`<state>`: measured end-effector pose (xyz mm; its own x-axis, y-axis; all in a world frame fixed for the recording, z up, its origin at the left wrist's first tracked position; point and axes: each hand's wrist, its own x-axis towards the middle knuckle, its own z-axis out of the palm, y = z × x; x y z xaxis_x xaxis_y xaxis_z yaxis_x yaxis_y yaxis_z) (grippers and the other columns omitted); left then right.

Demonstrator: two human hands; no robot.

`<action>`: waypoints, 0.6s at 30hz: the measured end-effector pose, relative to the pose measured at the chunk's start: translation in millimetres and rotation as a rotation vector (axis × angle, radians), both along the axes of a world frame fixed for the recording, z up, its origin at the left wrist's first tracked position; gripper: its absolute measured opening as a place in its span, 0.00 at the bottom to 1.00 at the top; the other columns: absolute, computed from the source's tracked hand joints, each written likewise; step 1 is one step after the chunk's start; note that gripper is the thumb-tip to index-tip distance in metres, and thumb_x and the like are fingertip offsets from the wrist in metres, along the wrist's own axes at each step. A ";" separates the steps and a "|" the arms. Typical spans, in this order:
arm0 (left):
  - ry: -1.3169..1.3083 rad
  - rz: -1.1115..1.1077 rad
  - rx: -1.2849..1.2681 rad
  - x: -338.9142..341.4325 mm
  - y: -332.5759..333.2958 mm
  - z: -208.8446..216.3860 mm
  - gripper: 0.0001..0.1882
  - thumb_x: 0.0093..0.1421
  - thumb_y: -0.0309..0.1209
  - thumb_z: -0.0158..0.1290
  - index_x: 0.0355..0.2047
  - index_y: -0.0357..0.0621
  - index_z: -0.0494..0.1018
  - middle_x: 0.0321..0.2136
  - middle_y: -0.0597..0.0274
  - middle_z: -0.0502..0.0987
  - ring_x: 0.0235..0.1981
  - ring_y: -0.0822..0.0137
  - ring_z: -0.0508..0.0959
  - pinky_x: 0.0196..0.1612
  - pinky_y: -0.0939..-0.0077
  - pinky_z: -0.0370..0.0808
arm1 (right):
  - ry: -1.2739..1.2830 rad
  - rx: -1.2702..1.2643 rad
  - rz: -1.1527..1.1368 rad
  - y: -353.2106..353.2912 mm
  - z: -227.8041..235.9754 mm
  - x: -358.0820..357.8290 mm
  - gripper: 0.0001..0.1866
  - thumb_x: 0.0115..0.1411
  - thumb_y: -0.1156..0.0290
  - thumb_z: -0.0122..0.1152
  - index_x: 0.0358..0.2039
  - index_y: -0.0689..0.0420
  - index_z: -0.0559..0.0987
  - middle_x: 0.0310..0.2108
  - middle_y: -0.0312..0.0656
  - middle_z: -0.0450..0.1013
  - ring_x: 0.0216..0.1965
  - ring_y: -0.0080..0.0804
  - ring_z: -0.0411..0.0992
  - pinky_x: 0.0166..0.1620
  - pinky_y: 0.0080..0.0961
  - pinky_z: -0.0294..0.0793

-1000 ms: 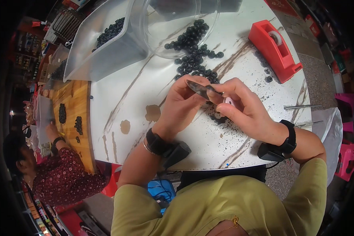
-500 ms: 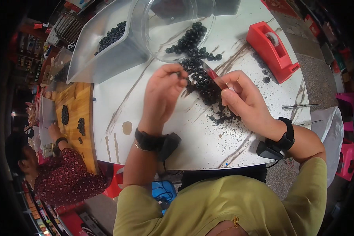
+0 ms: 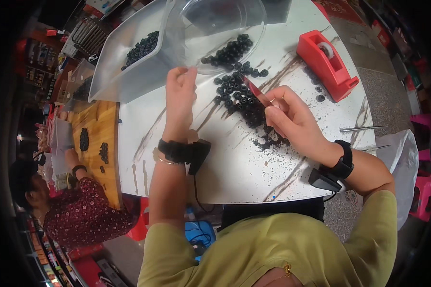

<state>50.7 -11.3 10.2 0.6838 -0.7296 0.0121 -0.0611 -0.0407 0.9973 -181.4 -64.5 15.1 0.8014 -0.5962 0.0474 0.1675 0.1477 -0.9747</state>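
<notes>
Left hand [image 3: 181, 93] is up near the clear bowl [image 3: 210, 28], fingers pinched close; whether a ring sits between them I can't tell. Right hand [image 3: 292, 119] grips a small knife [image 3: 257, 91], blade angled over the black rings [image 3: 239, 98] heaped w/ crumbs on the table [image 3: 234, 167], so they stay within reach. Red tape dispenser [image 3: 328, 62] sits well apart, out of my way.

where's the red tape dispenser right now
In the head view the tape dispenser sits at the upper right of the white table, right of the pile of black rings and beyond the right hand.
</notes>
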 end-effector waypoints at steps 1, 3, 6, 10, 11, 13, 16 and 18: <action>-0.001 -0.001 0.000 1.8 -1.8 0.8 0.17 0.55 0.35 0.50 0.39 0.38 0.61 0.20 0.72 0.65 0.20 0.82 0.59 0.20 0.89 0.56 | 0.000 -0.055 -0.009 -0.5 -2.3 0.9 0.10 0.59 0.71 0.46 0.40 0.60 0.65 0.26 0.32 0.63 0.22 0.12 0.58 0.25 0.09 0.57; 0.032 0.008 0.001 6.1 -3.7 2.5 0.15 0.56 0.34 0.50 0.38 0.39 0.62 0.20 0.72 0.65 0.19 0.82 0.59 0.19 0.89 0.55 | -0.001 -0.108 -0.018 -1.1 -3.1 1.4 0.11 0.60 0.70 0.44 0.42 0.59 0.64 0.22 0.31 0.62 0.17 0.09 0.54 0.20 0.07 0.53; 0.187 -0.036 -0.053 24.7 0.2 -5.6 0.12 0.56 0.34 0.49 0.36 0.39 0.65 0.21 0.73 0.65 0.19 0.82 0.60 0.20 0.89 0.56 | 0.021 -0.104 -0.009 -0.8 -2.0 1.8 0.11 0.60 0.70 0.44 0.42 0.59 0.64 0.22 0.32 0.62 0.17 0.09 0.54 0.20 0.07 0.53; -0.085 -0.077 0.139 17.3 8.6 -4.7 0.06 0.55 0.31 0.50 0.30 0.42 0.68 0.17 0.77 0.62 0.18 0.85 0.58 0.19 0.91 0.55 | 0.012 -0.105 -0.018 -2.6 -4.4 2.2 0.11 0.61 0.70 0.43 0.42 0.59 0.64 0.22 0.32 0.62 0.17 0.09 0.54 0.19 0.07 0.53; -0.198 -0.198 0.154 17.3 10.8 -7.0 0.06 0.54 0.30 0.51 0.30 0.41 0.69 0.16 0.78 0.62 0.18 0.85 0.58 0.19 0.90 0.55 | 0.018 -0.113 -0.017 -2.4 -4.0 2.0 0.11 0.61 0.70 0.43 0.42 0.59 0.64 0.22 0.32 0.62 0.17 0.09 0.54 0.19 0.07 0.53; -0.310 -0.318 0.170 13.7 15.3 -6.4 0.07 0.53 0.29 0.52 0.30 0.40 0.70 0.15 0.78 0.62 0.18 0.86 0.59 0.19 0.89 0.55 | 0.013 -0.104 -0.018 -2.1 -3.3 1.2 0.10 0.61 0.70 0.43 0.42 0.59 0.64 0.21 0.32 0.62 0.17 0.10 0.54 0.19 0.07 0.53; -0.498 -0.399 0.318 3.6 18.0 -1.3 0.09 0.48 0.32 0.57 0.28 0.42 0.71 0.13 0.73 0.65 0.17 0.80 0.63 0.21 0.85 0.60 | 0.010 -0.096 -0.021 -1.9 -4.1 1.7 0.10 0.61 0.70 0.43 0.42 0.59 0.64 0.21 0.32 0.62 0.17 0.10 0.54 0.19 0.07 0.53; -0.602 -0.387 0.408 2.8 18.8 -5.7 0.11 0.45 0.32 0.58 0.27 0.40 0.71 0.13 0.67 0.67 0.16 0.74 0.65 0.21 0.81 0.62 | 0.014 -0.096 -0.018 -1.4 -3.7 2.4 0.10 0.61 0.70 0.43 0.42 0.59 0.64 0.21 0.32 0.62 0.17 0.10 0.54 0.19 0.07 0.53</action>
<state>53.5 7.6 4.5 0.3443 -0.9386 -0.0206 -0.6648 -0.2592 0.7006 -178.9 -65.9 11.4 0.7917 -0.6036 0.0945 0.1560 0.0502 -0.9865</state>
